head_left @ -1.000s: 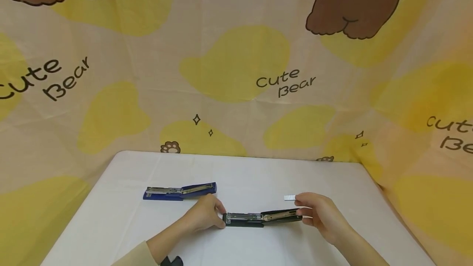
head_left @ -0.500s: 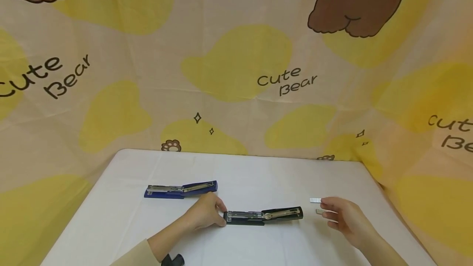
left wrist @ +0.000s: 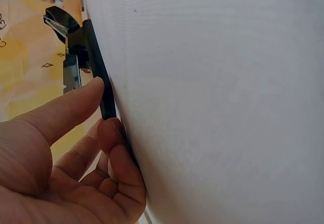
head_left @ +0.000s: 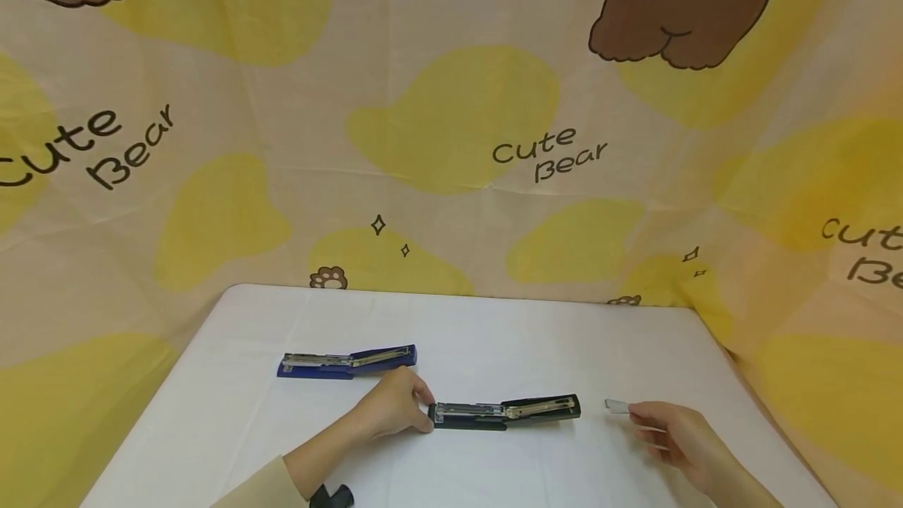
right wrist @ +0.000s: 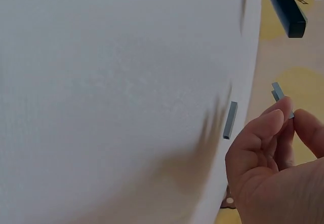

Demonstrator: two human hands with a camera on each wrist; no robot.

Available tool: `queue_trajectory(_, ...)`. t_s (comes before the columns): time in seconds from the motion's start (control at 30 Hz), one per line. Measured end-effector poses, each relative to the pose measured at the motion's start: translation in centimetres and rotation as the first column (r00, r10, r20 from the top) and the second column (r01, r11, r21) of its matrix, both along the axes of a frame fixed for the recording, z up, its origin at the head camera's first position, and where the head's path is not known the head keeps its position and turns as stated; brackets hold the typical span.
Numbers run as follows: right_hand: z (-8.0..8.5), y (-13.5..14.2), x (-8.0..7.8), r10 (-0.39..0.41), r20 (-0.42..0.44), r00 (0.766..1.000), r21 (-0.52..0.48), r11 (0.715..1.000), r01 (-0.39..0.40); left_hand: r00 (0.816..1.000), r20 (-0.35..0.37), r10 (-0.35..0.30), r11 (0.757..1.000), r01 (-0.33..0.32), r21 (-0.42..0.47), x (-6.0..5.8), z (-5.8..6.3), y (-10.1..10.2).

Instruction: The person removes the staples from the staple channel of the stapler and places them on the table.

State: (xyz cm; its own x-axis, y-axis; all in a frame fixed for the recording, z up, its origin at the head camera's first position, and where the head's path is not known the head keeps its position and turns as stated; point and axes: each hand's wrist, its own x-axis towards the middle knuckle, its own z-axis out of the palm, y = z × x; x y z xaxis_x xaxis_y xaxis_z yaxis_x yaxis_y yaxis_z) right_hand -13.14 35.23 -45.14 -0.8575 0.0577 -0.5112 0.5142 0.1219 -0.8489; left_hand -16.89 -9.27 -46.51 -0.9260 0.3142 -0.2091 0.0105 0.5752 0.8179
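Observation:
A black stapler (head_left: 469, 416) lies on the table with its top swung far back, the metal magazine exposed. My left hand (head_left: 397, 406) pinches its left end between thumb and fingers, plain in the left wrist view, where the stapler's base (left wrist: 99, 64) runs along the table. To the right of the stapler, my right hand (head_left: 679, 439) holds a small silver strip of staples (right wrist: 277, 91) by its fingertips, raised off the table. A second staple strip (right wrist: 231, 120) lies on the table beside that hand. In the head view the two strips appear to overlap.
A blue stapler (head_left: 317, 368), also swung wide, lies farther back on the left of the white table (head_left: 494, 335). A dark object (head_left: 331, 497) shows at the bottom edge near the left forearm. A patterned cloth (head_left: 451, 124) hangs behind.
My right hand has moved right, away from the black stapler's end, then lower towards the front, carrying the staple strip. My left hand keeps its grip on the stapler.

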Motion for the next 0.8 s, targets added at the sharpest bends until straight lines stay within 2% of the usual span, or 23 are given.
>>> queue_trajectory(0.2,-1.3,0.1,0.1,0.016,0.014,1.0,0.086,0.996,-0.018,1.0,0.001,0.0,1.0,0.0,-0.002,0.0,-0.1,0.0)
queue_trajectory(0.43,-2.1,-0.4,0.2,-0.06,0.042,0.997,0.22,0.974,0.049,1.0,0.002,-0.002,1.0,0.002,0.002,0.0,-0.3,0.1)
queue_trajectory(0.67,-2.1,-0.1,0.0,-0.012,0.04,0.999,0.341,0.94,-0.002,1.0,0.001,-0.004,1.0,0.004,0.011,0.0,-0.2,0.0)
queue_trajectory(0.8,-2.3,0.1,0.0,0.005,0.018,1.0,0.373,0.928,-0.012,1.0,-0.005,-0.008,1.0,0.008,0.011,0.0,-0.2,0.0)
